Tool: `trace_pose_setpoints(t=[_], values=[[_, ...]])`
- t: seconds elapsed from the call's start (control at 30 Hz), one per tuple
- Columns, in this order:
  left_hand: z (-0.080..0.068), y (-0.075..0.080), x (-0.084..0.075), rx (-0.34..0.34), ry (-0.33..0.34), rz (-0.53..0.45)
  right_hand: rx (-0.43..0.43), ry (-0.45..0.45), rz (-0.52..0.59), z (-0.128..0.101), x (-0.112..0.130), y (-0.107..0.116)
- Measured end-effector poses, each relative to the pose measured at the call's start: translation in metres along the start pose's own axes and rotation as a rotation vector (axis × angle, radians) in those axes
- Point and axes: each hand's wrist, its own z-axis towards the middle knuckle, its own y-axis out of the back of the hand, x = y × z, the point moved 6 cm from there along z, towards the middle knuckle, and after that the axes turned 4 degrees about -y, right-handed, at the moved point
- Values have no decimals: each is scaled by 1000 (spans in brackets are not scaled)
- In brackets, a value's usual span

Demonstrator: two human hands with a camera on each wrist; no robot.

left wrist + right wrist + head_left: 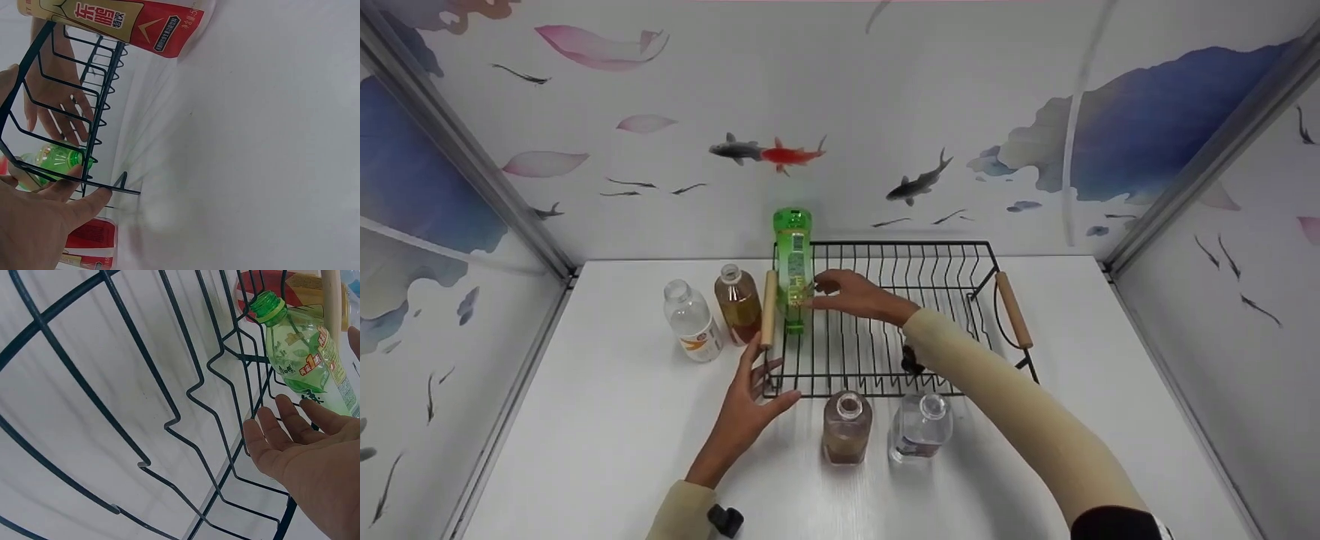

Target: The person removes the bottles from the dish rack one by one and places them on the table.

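Observation:
A green plastic bottle leans in the left end of a black wire dish rack, its neck pointing down and toward me. Beside its right flank is my right hand, fingers loosely bent. In the right wrist view the fingers lie near the green bottle without wrapping it; whether they touch it is unclear. At the rack's front left corner my left hand spreads its fingers, which rest against the wire frame in the left wrist view.
Left of the rack stand an uncapped clear bottle and a brown-tinted bottle. Another brownish bottle and a clear one stand before its front edge. Wooden handles flank the rack; a printed wall rises behind.

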Motion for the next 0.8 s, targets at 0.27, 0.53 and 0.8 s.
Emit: trace_pose_setpoints(t=[0.27,0.53,0.8], values=[[1,1,0,-1,1,1,4,44,65,12,4,-2],[2,1,-3,2,-37,-8,-12,37,78,19,4,-3],[2,1,-2,-2,-31,0,-28,-25,87,23,4,-8]])
